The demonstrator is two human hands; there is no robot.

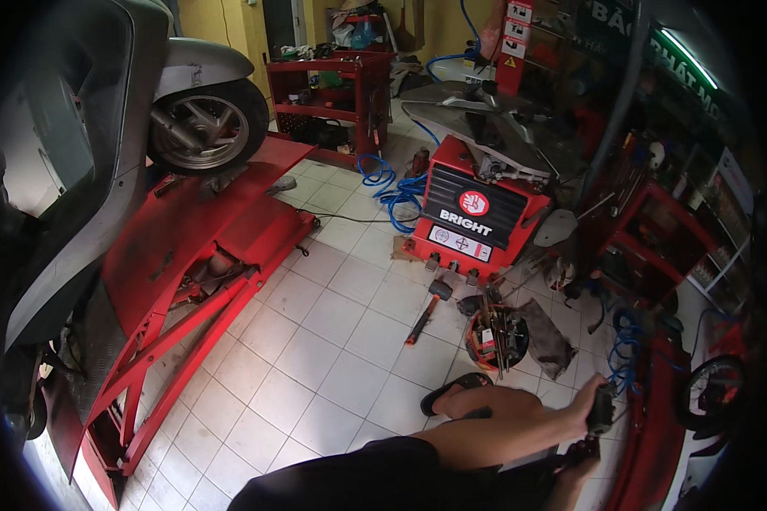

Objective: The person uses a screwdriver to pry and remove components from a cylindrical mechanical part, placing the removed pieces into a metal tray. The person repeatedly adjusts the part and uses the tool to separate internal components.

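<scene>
My left arm reaches across to the lower right, and my left hand (pixel 590 402) is closed round a dark, bulky object (pixel 602 412) whose kind I cannot make out. Just below it, my right hand (pixel 581 467) is bent round something dark and partly reddish, low in the frame and in shadow. Whether both hands hold the same thing cannot be told. A coiled blue hose (pixel 626 345) lies on the floor just beyond my hands. Left of them, my sandalled foot (pixel 452 393) rests on the white tiles.
A bucket of tools (pixel 497 336) and a mallet (pixel 428 312) are on the floor before a red tyre-changing machine (pixel 477 209). A scooter with its front wheel (pixel 209 128) stands on a red lift (pixel 204 315) at left. Behind is a red tool cart (pixel 332 111). A loose wheel (pixel 712 396) is at right.
</scene>
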